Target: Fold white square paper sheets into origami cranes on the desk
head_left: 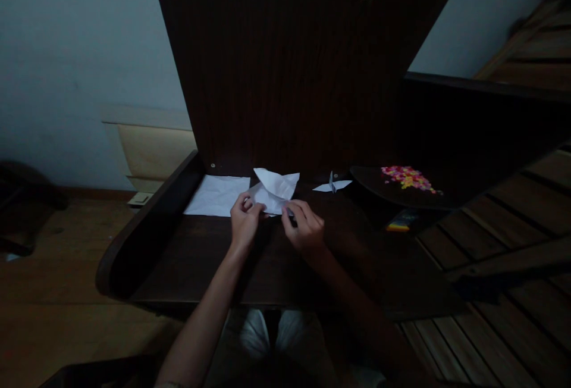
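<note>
A white sheet of paper (281, 185), partly folded with a flap raised, is held above the dark desk. My left hand (245, 215) pinches its lower left edge between thumb and fingers. On its lower right edge, my right hand (304, 224) is closed in a pinch. Left of the held sheet lies a flat white stack of paper (216, 194), its right side partly hidden behind my left hand and the sheet. A folded paper crane (332, 185) with spread wings sits to the right of my hands.
The dark wooden desk (200, 263) has a raised left side panel (143, 227) and a tall back panel (289, 78). At the right, a dark curved tray-like surface (370, 182) bears many small colourful pieces (408, 178). Beneath it is a small box with a yellow edge (399, 221).
</note>
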A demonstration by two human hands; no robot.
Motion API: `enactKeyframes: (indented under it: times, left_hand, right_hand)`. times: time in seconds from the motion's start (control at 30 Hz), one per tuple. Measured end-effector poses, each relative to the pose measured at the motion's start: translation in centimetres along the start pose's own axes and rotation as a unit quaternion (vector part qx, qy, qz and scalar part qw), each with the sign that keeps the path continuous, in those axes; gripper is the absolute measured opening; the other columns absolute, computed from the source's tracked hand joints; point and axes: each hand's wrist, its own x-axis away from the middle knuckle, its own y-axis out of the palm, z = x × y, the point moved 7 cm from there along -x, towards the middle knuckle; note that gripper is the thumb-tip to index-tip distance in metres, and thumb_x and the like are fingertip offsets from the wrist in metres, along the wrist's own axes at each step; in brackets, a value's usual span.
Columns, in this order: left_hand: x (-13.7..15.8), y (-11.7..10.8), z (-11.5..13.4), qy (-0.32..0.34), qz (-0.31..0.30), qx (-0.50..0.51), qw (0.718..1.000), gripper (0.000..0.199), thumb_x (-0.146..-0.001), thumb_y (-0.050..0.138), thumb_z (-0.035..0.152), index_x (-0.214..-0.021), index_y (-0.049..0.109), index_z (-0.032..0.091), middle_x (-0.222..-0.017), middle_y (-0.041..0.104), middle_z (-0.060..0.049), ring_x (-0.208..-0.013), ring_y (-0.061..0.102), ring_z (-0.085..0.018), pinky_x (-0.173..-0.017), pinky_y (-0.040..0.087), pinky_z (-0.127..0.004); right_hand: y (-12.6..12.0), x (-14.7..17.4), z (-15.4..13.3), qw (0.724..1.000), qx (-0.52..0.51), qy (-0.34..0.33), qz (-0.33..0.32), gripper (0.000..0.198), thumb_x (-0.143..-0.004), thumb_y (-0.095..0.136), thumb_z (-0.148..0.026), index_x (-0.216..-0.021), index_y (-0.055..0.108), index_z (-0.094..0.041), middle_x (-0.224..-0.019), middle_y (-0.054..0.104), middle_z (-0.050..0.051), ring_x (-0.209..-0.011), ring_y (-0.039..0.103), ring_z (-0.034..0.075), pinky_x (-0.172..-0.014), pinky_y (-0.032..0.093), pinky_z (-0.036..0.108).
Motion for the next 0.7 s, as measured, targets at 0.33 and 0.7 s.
enactKeyframes:
  times: [0.33,0.7]
  left_hand:
    - [3.3,1.5,2.5,0.231,-0.008,-0.194,0.953,0.033,-0.08,0.05,0.014,-0.11,0.06,0.02,-0.107,0.066,-0.006,-0.099,0.062,-0.02,-0.088,0.049,-0.033]
    - [1.4,-1.4,0.2,0.119,0.093,-0.067,0.986,0.024,-0.079,0.058,0.031,-0.1,0.061,0.019,-0.091,0.062,-0.003,-0.076,0.061,-0.016,-0.059,0.057,-0.026]
  right_hand:
    - [1.2,-1.1,2.9,0.98,0.102,0.161,-0.048,0.034,-0.081,0.057,-0.051,-0.08,0.058,-0.017,-0.079,0.063,0.005,-0.066,0.058,0.015,-0.058,0.036,0.026]
    - [3.1,-1.0,4.7,0.959,0.057,0.263,-0.093,0.026,-0.087,0.046,-0.027,-0.067,0.06,-0.017,-0.068,0.062,0.006,-0.058,0.053,0.015,-0.056,0.029,0.027]
